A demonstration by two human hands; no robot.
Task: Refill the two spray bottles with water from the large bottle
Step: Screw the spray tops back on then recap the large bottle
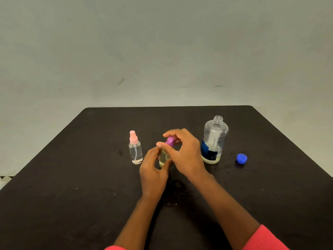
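A small clear spray bottle [163, 157] with a purple spray top [170, 141] stands on the black table [72, 177] at the centre. My left hand [153, 170] grips its body from the left. My right hand [182, 150] pinches the purple top from above with thumb and fingers. A second spray bottle [135, 150] with a pink top stands upright just to the left, apart from both hands. The large clear bottle [213, 141] with a blue label stands uncapped to the right, holding a little liquid at the bottom.
A blue cap [241, 158] lies on the table to the right of the large bottle. Dark wet patches mark the table in front of the bottles. A plain grey wall rises behind the table's far edge.
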